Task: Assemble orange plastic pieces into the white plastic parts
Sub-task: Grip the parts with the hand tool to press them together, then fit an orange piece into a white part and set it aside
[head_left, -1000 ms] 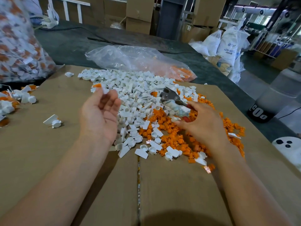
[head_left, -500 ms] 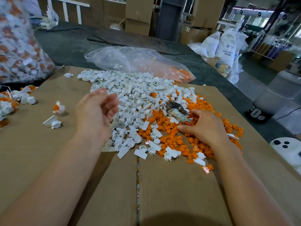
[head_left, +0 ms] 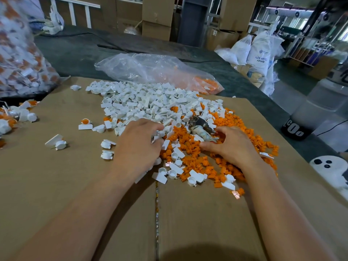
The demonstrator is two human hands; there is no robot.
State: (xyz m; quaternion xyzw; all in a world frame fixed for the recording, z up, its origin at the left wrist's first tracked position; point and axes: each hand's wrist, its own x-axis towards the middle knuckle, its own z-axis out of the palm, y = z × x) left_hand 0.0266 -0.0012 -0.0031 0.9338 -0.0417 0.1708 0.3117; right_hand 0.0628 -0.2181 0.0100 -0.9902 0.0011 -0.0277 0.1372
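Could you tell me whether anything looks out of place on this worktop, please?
A grey metal plier-like tool with a wrapped handle lies amid the orange plastic pieces and white plastic parts, by the right hand; it is no assembly part.

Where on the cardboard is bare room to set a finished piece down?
Bare cardboard lies between the forearms, nearer than the pile, and left of the left hand among scattered white parts. Crowded: the orange pieces around the right hand and metal tool.

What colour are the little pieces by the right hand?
The little pieces are orange; the head view shows them best.
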